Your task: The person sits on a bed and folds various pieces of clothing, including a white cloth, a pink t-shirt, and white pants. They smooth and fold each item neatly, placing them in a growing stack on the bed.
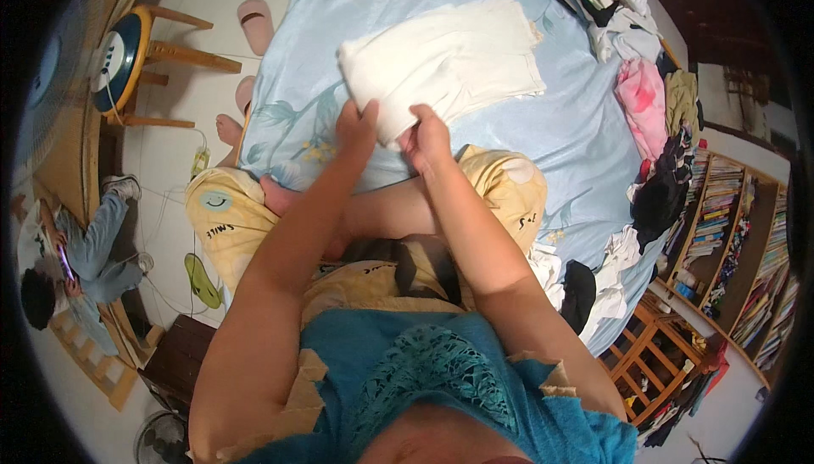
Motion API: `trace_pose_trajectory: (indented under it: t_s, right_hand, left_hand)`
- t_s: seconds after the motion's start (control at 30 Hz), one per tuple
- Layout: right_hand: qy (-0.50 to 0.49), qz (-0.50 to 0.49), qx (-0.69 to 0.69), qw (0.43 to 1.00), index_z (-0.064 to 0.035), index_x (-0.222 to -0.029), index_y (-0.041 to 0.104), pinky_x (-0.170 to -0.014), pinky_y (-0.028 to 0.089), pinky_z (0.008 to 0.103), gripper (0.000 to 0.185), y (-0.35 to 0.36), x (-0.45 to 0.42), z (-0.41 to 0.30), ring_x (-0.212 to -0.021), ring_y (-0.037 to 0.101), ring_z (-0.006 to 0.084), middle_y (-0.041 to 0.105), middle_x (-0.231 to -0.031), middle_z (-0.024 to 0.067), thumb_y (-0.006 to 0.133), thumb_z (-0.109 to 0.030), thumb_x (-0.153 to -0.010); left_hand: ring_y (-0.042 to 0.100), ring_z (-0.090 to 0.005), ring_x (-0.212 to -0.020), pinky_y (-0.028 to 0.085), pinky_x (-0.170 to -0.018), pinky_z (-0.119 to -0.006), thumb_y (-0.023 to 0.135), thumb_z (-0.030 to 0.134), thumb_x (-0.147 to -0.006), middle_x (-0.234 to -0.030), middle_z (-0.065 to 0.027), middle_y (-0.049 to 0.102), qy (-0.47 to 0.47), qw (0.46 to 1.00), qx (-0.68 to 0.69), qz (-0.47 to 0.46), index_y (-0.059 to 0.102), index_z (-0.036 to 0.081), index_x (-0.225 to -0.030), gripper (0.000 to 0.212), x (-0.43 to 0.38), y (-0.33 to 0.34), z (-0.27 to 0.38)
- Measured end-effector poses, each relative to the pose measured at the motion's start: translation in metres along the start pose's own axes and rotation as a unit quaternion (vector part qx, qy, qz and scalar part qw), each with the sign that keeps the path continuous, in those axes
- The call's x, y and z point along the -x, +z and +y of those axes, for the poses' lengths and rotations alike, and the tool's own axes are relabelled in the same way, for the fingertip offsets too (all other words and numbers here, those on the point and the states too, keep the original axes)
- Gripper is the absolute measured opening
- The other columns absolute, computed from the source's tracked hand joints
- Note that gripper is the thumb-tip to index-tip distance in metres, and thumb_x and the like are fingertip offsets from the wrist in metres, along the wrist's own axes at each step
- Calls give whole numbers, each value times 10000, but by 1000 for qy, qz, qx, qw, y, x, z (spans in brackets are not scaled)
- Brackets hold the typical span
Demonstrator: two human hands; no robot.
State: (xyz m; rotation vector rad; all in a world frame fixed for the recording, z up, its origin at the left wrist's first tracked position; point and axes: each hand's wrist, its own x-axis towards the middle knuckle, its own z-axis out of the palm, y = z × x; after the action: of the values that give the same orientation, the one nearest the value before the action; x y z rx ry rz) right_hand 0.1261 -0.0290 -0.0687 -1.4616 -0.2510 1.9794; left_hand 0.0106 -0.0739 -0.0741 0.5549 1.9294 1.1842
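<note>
A folded white cloth garment [445, 60] lies on the light blue floral bedsheet [572, 165] in front of my crossed legs. My left hand [357, 128] grips its near left corner, thumb on top. At the near edge, a little to the right, my right hand [427, 138] pinches the cloth between thumb and curled fingers. The garment's far right end spreads flat on the sheet, its edges uneven. The fingers under the fabric are partly hidden.
Clothes lie along the bed's right side, among them a pink garment [642, 108] and a black one [661, 197]. A bookshelf [731, 235] stands beyond. To the left are a wooden stool [143, 60], pink slippers [255, 25] and a seated person [82, 254] holding a phone.
</note>
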Motion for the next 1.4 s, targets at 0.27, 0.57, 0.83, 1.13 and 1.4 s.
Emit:
trace_pose_trajectory:
  t_s: [0.27, 0.57, 0.83, 1.13, 1.4]
  right_hand:
    - [61, 26, -8, 998, -9, -1035, 517, -477, 505, 289, 283, 10, 10, 7, -645, 619, 192, 630, -904, 114, 455, -249, -898]
    - [-81, -1, 477, 875, -4, -968, 556, -621, 512, 323, 234, -15, 28, -7, -662, 610, 221, 625, -772, 110, 493, -205, -866]
    - [-675, -65, 584, 446, -51, -1166, 529, -954, 376, 453, 400, 68, 17, -85, -1161, 481, 327, 495, -1272, 170, 587, -117, -775]
    - [-516, -24, 770, 374, -317, -1401, 354, -1035, 71, 653, 664, 5, -85, -67, -1373, 114, 426, 163, -1503, 188, 492, -610, -821]
    - [-470, -1, 761, 447, -176, -1383, 385, -1073, 85, 572, 554, -5, -86, -102, -1381, 171, 325, 219, -1482, 191, 439, -451, -906]
  left_hand:
    - [414, -328, -1213, 325, -1000, -453, 613, 312, -817, -1311, -147, 464, 423, 886, -176, -63, 527, 67, -1196, 459, -15, -7, 14]
    - [280, -384, -1289, 206, -1044, -538, 637, 390, -797, -1395, -193, 336, 397, 848, -352, 0, 418, 108, -1330, 642, -43, -13, -7]
    - [353, -385, -1222, 277, -1004, -502, 667, 220, -768, -1313, -210, 398, 398, 881, -255, -3, 428, 35, -1268, 584, 11, -32, -12]
    - [3, -391, -1391, 60, -967, -740, 623, 723, -609, -1518, -136, 88, 311, 818, -477, -76, 247, 190, -1444, 1059, -26, -6, -15]
    - [267, -383, -1280, 225, -1017, -571, 700, 526, -705, -1418, -219, 260, 271, 910, -313, 38, 278, 52, -1393, 937, 1, -17, -43]
